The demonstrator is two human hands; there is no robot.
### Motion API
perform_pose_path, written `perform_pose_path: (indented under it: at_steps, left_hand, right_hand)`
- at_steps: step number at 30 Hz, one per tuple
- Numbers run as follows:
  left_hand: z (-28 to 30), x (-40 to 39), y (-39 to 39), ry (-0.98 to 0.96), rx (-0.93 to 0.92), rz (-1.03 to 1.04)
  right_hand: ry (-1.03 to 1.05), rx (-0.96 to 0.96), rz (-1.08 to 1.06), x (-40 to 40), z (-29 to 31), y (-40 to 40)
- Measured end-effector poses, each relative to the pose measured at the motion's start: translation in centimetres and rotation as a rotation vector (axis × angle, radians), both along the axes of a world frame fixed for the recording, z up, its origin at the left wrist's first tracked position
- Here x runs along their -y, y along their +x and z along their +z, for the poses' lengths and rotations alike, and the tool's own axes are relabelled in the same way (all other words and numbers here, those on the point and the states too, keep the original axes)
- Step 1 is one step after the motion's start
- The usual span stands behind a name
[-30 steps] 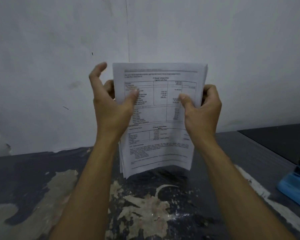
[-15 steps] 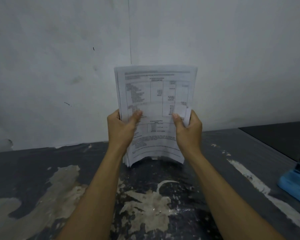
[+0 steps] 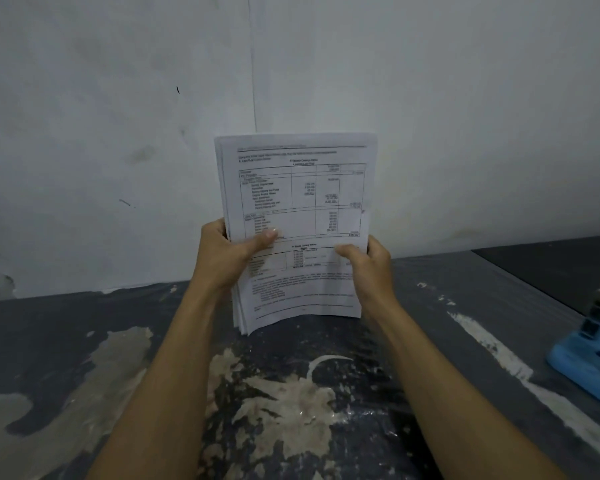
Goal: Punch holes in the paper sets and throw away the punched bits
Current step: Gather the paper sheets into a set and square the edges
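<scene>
A set of printed white sheets [image 3: 298,188] stands upright in front of me, its bottom edge curved just above or on the dark worn tabletop [image 3: 84,341]. My left hand [image 3: 227,252] grips the stack's left edge, thumb across the front page. My right hand [image 3: 371,266] grips the right edge, thumb on the front. A blue hole punch [image 3: 591,348] sits on the table at the far right, partly cut off by the frame edge.
A white wall [image 3: 118,133] rises directly behind the table. A black surface [image 3: 561,265] lies at the back right. The tabletop shows pale scuffed patches and a whitish stripe [image 3: 492,348] running toward the punch.
Both hands have slid down the sides of the stack from its upper half to its lower half. The stack has dropped lower toward the table and its sheets look squared up.
</scene>
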State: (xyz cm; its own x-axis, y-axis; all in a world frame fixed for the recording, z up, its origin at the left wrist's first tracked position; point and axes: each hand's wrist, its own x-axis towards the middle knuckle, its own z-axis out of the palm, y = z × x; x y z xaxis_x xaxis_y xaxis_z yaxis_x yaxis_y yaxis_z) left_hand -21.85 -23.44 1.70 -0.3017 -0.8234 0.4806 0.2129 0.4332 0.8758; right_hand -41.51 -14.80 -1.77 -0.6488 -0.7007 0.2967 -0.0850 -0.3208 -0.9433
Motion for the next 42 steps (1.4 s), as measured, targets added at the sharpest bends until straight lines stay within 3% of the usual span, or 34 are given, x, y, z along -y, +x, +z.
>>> perform_pose_path:
  at_steps: [4, 8, 11, 14, 25, 31, 42]
  left_hand:
    - [0.0, -0.1, 0.0, 0.008, -0.001, -0.022]
    - [-0.2, 0.2, 0.2, -0.001, 0.014, -0.025]
    - [-0.2, 0.2, 0.2, -0.003, 0.012, -0.022]
    - [-0.3, 0.3, 0.2, -0.005, 0.014, -0.008]
    - [0.3, -0.1, 0.0, 0.068, -0.004, 0.071]
    - [1.2, -0.4, 1.7, 0.226, -0.055, 0.094]
    - [1.7, 2.1, 11.3, 0.581, 0.100, 0.273]
  right_hand:
    - [-0.072, -0.030, -0.114, -0.4, 1.1, 0.4]
    - [-0.055, -0.046, 0.025, -0.6, 2.2, 0.3]
    - [-0.063, -0.058, -0.075, -0.7, 2.4, 0.2]
    - [-0.075, -0.095, 0.014, -0.6, 2.3, 0.4]
    - [0.027, -0.080, 0.007, -0.3, 1.3, 0.2]
    - [0.085, -0.194, 0.016, -0.5, 2.7, 1.4]
    - [0.359, -0.177, 0.163, 2.1, 4.8, 9.6]
